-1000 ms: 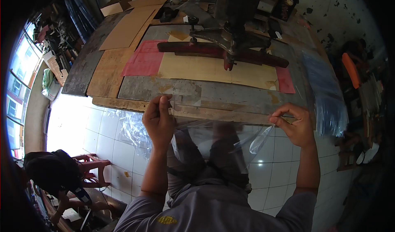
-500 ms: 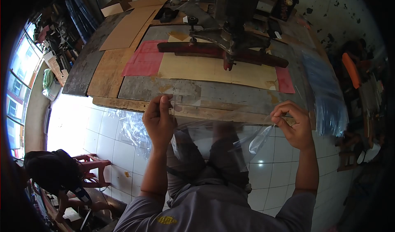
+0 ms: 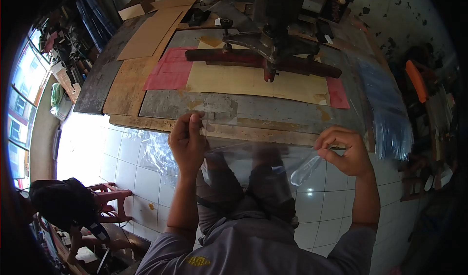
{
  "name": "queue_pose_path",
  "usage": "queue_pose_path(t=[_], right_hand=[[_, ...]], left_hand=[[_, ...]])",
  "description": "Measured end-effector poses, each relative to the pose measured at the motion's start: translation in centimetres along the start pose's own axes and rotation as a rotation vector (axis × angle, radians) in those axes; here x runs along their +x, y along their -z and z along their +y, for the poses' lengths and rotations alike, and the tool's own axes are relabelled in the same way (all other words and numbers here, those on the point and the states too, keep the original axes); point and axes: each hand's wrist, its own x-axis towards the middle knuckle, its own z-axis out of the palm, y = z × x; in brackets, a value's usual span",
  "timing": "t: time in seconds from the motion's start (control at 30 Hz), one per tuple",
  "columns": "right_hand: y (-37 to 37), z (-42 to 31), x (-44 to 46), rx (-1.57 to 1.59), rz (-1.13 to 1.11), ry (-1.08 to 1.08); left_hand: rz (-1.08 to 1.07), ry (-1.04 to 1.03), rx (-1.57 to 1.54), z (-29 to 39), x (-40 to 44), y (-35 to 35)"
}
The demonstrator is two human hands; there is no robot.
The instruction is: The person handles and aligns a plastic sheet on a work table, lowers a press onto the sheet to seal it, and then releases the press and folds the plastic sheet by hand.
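A clear plastic sheet (image 3: pixel 243 151) stretches between my two hands at the front edge of the worktable. My left hand (image 3: pixel 187 138) pinches its left end, fingers closed. On the other side my right hand (image 3: pixel 344 151) grips the right end, where the film bunches and hangs in a fold (image 3: pixel 307 171). Beyond the hands, a press with a dark red bar (image 3: pixel 263 64) stands over a yellow sheet (image 3: pixel 229 82) with pink pieces (image 3: pixel 168 70) at its ends, on a grey metal plate (image 3: pixel 165 102).
Stacked clear plastic sheets (image 3: pixel 390 114) hang over the table's right edge. Crumpled plastic (image 3: pixel 158 153) lies below the left front edge. Cardboard (image 3: pixel 146 36) rests at the back left. A red stool (image 3: pixel 112 202) with a black bag (image 3: pixel 63 202) stands at lower left.
My right hand has shifted slightly left and down, and the fold of film below it has changed shape. My left hand stays almost where it was.
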Motion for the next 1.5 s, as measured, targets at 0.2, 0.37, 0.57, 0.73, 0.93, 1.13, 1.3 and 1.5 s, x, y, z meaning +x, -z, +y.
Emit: queue_pose_path(t=[0.2, 0.37, 0.57, 0.73, 0.93, 1.13, 1.3, 1.5], right_hand=[[-0.6, 0.9, 0.1, 0.214, 0.089, 0.022], [-0.6, 1.3, -0.2, 0.132, 0.070, 0.003], [-1.2, 0.9, -0.5, 0.260, 0.156, -0.077], [-1.6, -0.2, -0.8, 0.275, 0.232, -0.157], [-2.4, -0.7, -0.8, 0.239, 0.362, -0.159], [-2.9, -0.7, -0.7, 0.168, 0.407, -0.146], [-2.9, -0.4, -0.7, 0.204, 0.397, -0.147], [-3.0, -0.8, -0.8, 0.192, 0.409, -0.153]], left_hand=[[0.007, 0.019, -0.023, -0.6, -0.1, 0.2], [-0.032, 0.107, -0.070, -0.1, -0.5, 0.6], [0.026, 0.003, -0.079, -0.9, -0.4, 0.2], [0.013, 0.054, -0.095, -1.0, -0.8, 0.5], [0.018, 0.096, -0.114, 0.0, -0.8, 0.5], [0.032, 0.112, -0.142, 0.5, -0.8, 0.4], [0.040, 0.076, -0.132, -0.2, -0.8, 0.7], [0.052, 0.068, -0.141, -0.5, -0.8, 0.8]])
